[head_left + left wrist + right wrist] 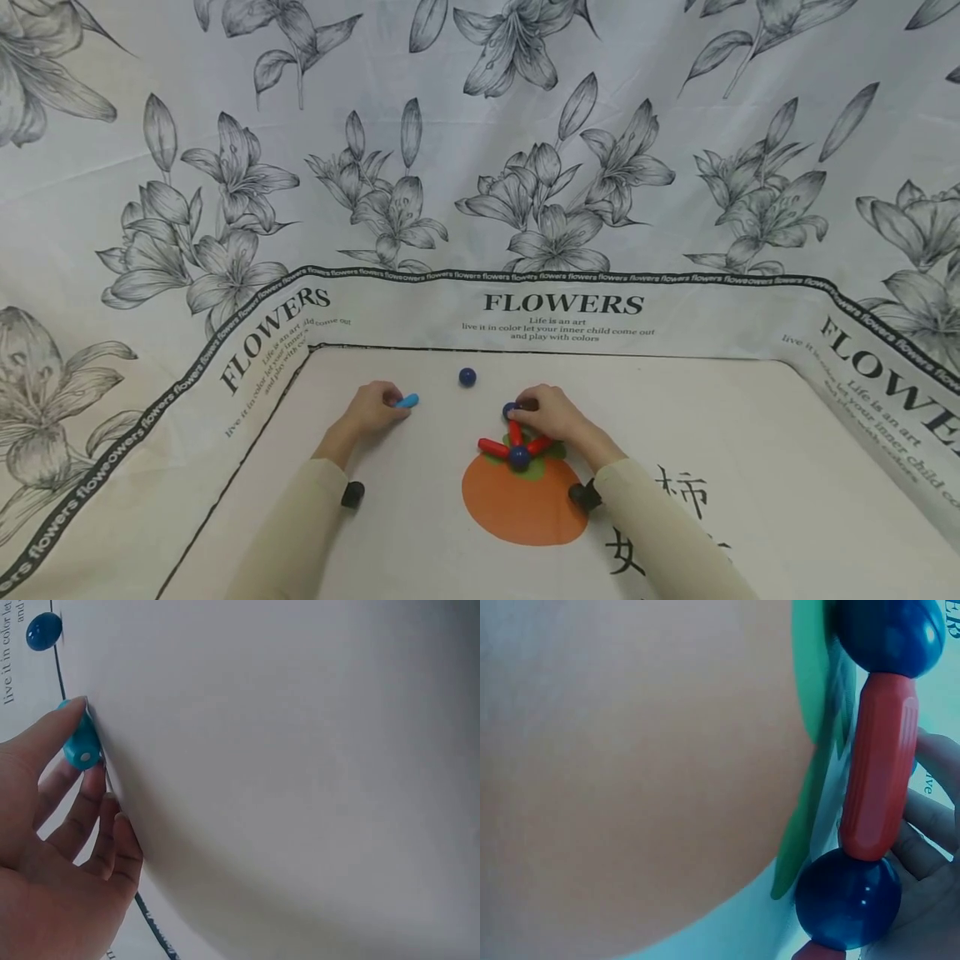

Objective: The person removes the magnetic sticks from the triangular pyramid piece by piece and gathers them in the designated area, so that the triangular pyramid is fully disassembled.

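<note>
In the head view: on the left of the bench [405, 517], a light-blue rod [408, 401] in the left hand [371, 408], pinched between thumb and bent fingers. Farther and more to the right, apart from both hands, a single blue ball [467, 377]. Nearer and to the right of it, the right hand [553, 414], with narrow fingers around an end ball [510, 411], also blue. From there toward the near side, a middle red rod [515, 432], reaching a blue centre ball [519, 457]. At this same ball, a left red rod [492, 447] and a right red rod [539, 445]. Beneath, a printed orange fruit [525, 512] with green leaves.

In the left wrist view: light-blue rod between the tip of the thumb and the fingertips, with a pale dot on its rounded end. More to the right in the scene, well apart, the single blue ball.

In the right wrist view: one red rod between two blue balls, touching both. Behind, fingers of the right hand, partly hidden; impossible to tell their exact contact from here.
</note>
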`<state>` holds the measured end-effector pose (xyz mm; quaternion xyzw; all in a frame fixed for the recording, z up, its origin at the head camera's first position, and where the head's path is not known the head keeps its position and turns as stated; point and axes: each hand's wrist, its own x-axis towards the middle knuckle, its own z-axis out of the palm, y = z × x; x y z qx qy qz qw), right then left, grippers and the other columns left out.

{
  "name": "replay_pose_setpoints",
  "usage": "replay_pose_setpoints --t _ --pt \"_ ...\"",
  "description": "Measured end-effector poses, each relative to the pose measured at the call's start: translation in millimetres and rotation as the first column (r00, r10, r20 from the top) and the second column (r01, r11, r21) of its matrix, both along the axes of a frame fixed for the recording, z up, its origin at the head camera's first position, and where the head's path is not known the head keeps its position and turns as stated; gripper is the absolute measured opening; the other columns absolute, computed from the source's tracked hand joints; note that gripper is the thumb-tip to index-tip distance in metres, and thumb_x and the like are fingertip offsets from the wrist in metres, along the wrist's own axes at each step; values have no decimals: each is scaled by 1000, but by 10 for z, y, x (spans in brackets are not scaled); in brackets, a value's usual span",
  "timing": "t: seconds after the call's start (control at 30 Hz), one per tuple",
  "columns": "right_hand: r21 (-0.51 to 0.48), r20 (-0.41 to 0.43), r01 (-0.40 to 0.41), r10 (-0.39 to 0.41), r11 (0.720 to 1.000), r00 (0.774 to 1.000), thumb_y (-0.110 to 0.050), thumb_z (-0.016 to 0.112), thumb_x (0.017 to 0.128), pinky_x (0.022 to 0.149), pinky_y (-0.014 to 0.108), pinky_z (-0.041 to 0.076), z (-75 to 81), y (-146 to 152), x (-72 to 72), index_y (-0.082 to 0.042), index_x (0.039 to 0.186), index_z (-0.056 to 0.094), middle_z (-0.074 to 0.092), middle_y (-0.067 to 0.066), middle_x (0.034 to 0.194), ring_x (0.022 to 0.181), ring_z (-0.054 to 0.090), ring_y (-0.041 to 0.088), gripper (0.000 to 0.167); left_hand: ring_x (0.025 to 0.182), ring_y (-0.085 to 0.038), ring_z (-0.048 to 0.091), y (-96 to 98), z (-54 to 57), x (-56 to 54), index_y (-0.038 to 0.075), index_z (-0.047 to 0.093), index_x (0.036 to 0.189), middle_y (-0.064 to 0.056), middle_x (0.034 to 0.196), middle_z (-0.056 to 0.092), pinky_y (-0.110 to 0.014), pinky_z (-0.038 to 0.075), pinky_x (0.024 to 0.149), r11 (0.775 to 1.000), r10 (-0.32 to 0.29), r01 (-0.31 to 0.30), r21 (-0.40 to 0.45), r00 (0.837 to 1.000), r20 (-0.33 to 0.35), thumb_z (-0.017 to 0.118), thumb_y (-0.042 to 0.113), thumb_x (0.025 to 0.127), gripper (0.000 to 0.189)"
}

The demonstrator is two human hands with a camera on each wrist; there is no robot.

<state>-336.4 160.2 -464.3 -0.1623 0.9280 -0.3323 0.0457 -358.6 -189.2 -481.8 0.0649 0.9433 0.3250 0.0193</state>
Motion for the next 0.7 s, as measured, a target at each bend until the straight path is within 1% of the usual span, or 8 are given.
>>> replay_pose_setpoints --t 0.13,0.27,0.43,0.53,0.63,0.7 --pt "-8 -4 -11 11 1000 1000 -26 74 94 90 42 55 26 19 19 -3 117 73 72 7 104 93 64 20 32 96 -25 58 -18 5 10 4 70 108 -8 102 65 -44 50 89 1000 -3 3 3 1000 7 79 20 89 27" --pt "0 -10 -20 20 1000 1000 -27 76 93 87 41 55 48 71 89 -4 119 71 71 5 101 92 63 19 35 95 -25 58 -60 14 42 4 69 109 -8 102 65 -43 50 87 1000 -11 11 9 1000 18 79 21 89 28" --pt "8 -42 -46 46 999 998 -26 76 92 95 47 54 100 145 182 -1 120 70 71 10 111 104 66 26 38 94 -23 58 -156 52 91 5 69 111 -7 101 65 -43 50 85 1000 -28 28 5 999 27 78 23 90 29" --pt "11 -63 -74 75 997 995 -25 76 93 99 52 52 128 186 241 -1 119 70 70 13 117 112 65 33 36 95 -24 59 -215 63 122 4 68 113 -8 101 64 -44 51 85 999 -47 47 4 999 21 78 22 90 31" --pt "-1 -67 -102 101 995 993 -24 75 94 100 55 50 146 225 312 -2 120 70 68 13 120 117 62 35 35 99 -25 60 -256 55 166 5 68 117 -9 107 65 -45 51 87 998 -56 56 -7 998 1 77 22 91 33" --pt "-3 -74 -125 125 992 989 -23 75 94 100 54 51 152 248 363 -1 120 70 67 13 120 116 61 35 34 102 -26 60 -258 49 203 6 67 120 -10 112 65 -47 51 88 998 -65 64 -14 998 -19 75 23 93 34"
